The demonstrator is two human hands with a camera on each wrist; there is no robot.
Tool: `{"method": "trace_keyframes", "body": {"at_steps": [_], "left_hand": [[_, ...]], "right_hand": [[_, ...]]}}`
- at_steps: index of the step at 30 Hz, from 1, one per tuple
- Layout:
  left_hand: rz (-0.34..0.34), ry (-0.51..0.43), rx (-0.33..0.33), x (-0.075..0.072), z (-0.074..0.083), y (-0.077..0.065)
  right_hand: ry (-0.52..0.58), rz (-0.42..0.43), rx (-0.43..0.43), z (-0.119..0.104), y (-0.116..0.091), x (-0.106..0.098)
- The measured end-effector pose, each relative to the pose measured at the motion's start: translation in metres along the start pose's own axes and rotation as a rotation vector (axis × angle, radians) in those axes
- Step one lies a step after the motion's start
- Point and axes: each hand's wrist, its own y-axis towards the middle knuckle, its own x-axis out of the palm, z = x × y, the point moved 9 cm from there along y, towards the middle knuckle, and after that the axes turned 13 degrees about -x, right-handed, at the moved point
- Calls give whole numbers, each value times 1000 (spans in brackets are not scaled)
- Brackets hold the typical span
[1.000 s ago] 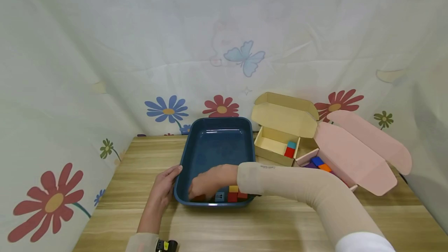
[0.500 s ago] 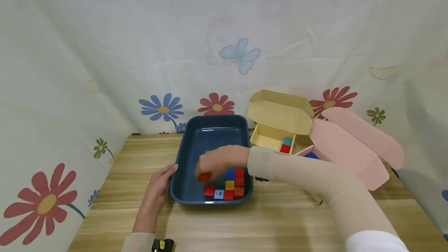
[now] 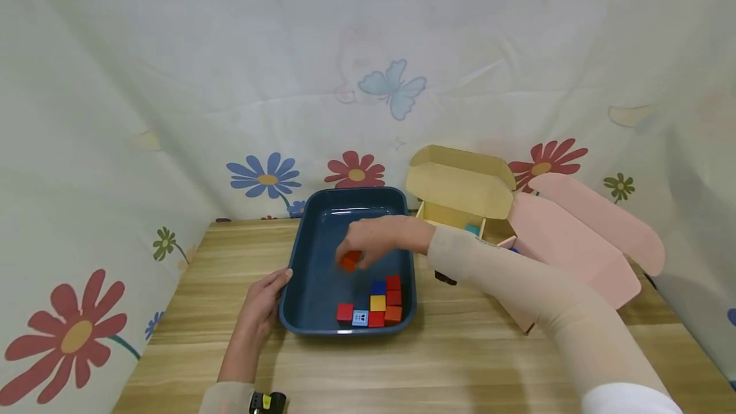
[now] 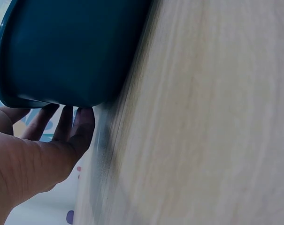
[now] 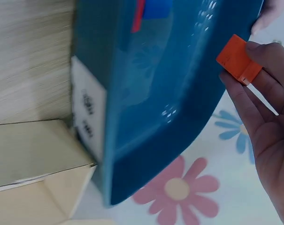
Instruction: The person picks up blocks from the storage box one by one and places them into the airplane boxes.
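My right hand (image 3: 368, 239) pinches an orange block (image 5: 239, 59) between thumb and fingers, above the inside of a dark blue tray (image 3: 315, 235). The left hand (image 3: 261, 302) holds the tray's left side; its thumb is at the rim and its fingers touch the outer wall (image 4: 62, 70). Near the tray's front right corner lie several coloured blocks: a red block (image 3: 345, 312) leftmost, a light blue block (image 3: 360, 318) with a dark print, a yellow block (image 3: 377, 303), a dark blue block (image 3: 379, 288), and more red and orange ones.
Right of the tray stands an open yellow box (image 3: 454, 214) with a teal block (image 3: 473, 229) showing. Beside it is an open pink box (image 3: 575, 248), partly hidden by the right sleeve (image 3: 517, 280). A flowered curtain (image 3: 397, 30) hangs behind the wooden table (image 3: 437, 369).
From the tray's front left, my right hand has lifted and moved back and to the right, bringing the orange block along. The left hand keeps its place on the tray.
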Motion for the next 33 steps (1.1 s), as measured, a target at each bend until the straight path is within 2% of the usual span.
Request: {"method": "trace_keyframes", "body": {"at_steps": [7,14,21,26,33], "left_hand": [[9,-1,-13,-3,-3,1],[11,-25,-23,-6,-10,2],[-3,-15,-32,-3,-8,2],[-6,-17,-28,-3,-4,2],[-7,-23,-8,-3,-1,2]], "right_hand": [[-11,38,61,22,-22,7],[-72,35,102,39,-49,13],[-15,100,136,51,-89,13],[-29,156,138,57,-109,5],[-95,120,124,62,-130,4]]}}
